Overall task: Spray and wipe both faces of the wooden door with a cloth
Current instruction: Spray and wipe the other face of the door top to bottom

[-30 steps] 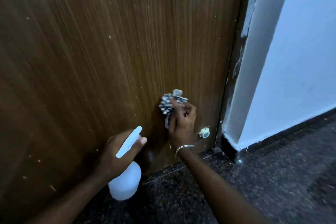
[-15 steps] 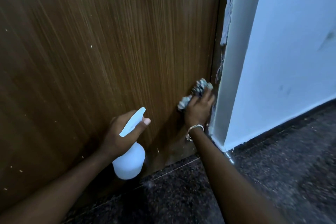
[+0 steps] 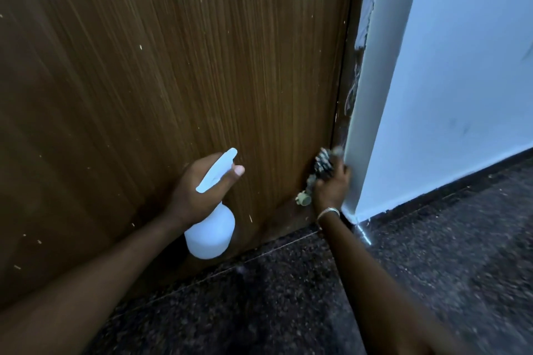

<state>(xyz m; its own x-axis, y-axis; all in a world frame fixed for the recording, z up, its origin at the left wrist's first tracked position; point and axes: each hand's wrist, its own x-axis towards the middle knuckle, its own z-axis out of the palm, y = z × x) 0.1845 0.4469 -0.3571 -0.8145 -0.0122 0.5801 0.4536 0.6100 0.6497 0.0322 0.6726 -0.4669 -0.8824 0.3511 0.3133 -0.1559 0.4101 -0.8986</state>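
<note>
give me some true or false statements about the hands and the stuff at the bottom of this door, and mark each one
1. The left hand grips a white spray bottle. True.
2. The right hand holds the cloth against the door, low down at its right edge. True.
3. The cloth is plain red. False: it is patterned in dark and light.
4. The bracelet is on the left wrist. False: it is on the right wrist.
5. The spray bottle stands on the floor. False: it is held above the floor, in front of the door.
</note>
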